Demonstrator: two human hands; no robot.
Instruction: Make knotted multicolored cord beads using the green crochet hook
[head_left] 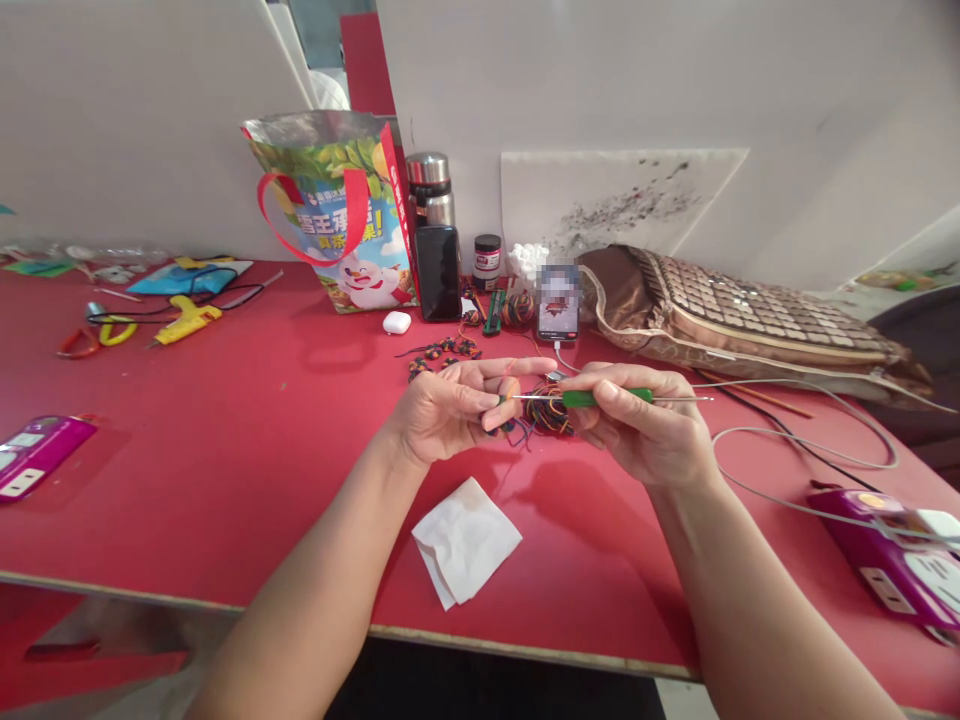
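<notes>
My right hand (637,420) grips a thin crochet hook by its green handle (609,398); slim metal shafts stick out at both ends. The left tip reaches my left hand (469,405), whose thumb and fingers pinch a small piece of dark multicoloured yarn work. That hand's index finger stretches out to the right. Beneath and between the hands lies a bundle of multicoloured yarn (549,412), partly hidden by the fingers. Just behind my left hand, a twisted crocheted strip (446,352) in the same colours rests on the red table (300,480).
A folded white tissue (466,540) lies near the front edge. At the back stand a shopping bag (352,230), a steel flask (430,185), a black phone (439,272) and a lit phone (558,302). A yellow glue gun (187,320) lies left; a purple power strip (885,550) and cables lie right.
</notes>
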